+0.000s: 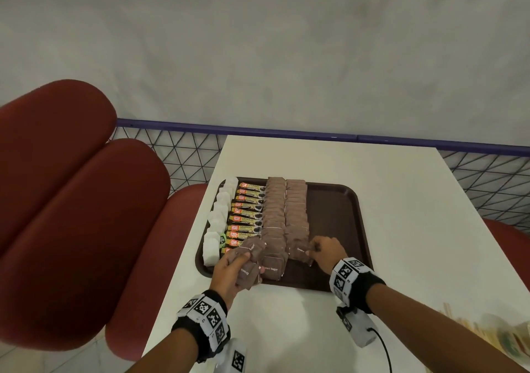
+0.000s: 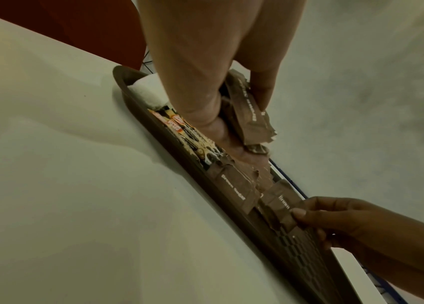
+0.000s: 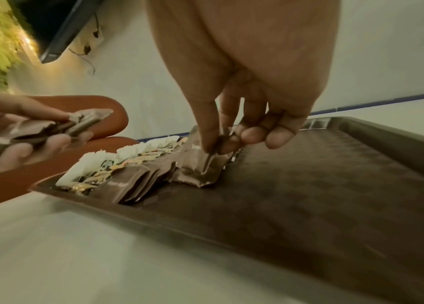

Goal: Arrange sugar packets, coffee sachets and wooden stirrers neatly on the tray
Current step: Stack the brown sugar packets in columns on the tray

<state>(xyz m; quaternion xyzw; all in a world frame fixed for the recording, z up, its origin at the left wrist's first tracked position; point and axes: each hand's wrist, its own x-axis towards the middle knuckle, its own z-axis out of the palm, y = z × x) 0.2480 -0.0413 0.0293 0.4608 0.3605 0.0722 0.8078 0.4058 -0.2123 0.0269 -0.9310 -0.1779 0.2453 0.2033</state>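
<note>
Brown paper sugar packets [image 1: 274, 209] line the dark brown plastic tray [image 1: 341, 217]; the left hand [image 1: 229, 269] grasps a bunch [image 1: 249, 260]; the right hand [image 1: 327, 253] pinches one packet [image 1: 299, 252] at the row's near end.

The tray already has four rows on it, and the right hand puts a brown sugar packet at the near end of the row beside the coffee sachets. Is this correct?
Not quite. The right hand sets its brown sugar packet at the near end of the rightmost row, one row away from the coffee sachets. The head view shows it. The tray does hold four rows.
</note>
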